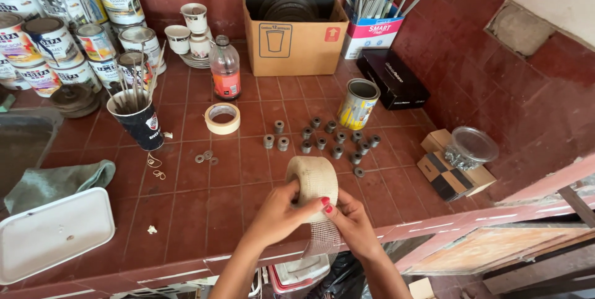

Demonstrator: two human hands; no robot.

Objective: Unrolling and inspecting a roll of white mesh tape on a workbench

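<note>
Both hands hold a beige roll of mesh tape over the front edge of a red tiled counter. My left hand grips the roll from the left side. My right hand pinches it from the right, and a loose strip of mesh hangs down between the two hands. Just beyond the roll lie several small grey metal bushings scattered on the tiles.
A roll of masking tape, a plastic bottle, a dark cup of sticks, an open tin, a cardboard box and stacked paint cans stand behind. A white tray and green cloth lie left; small boxes right.
</note>
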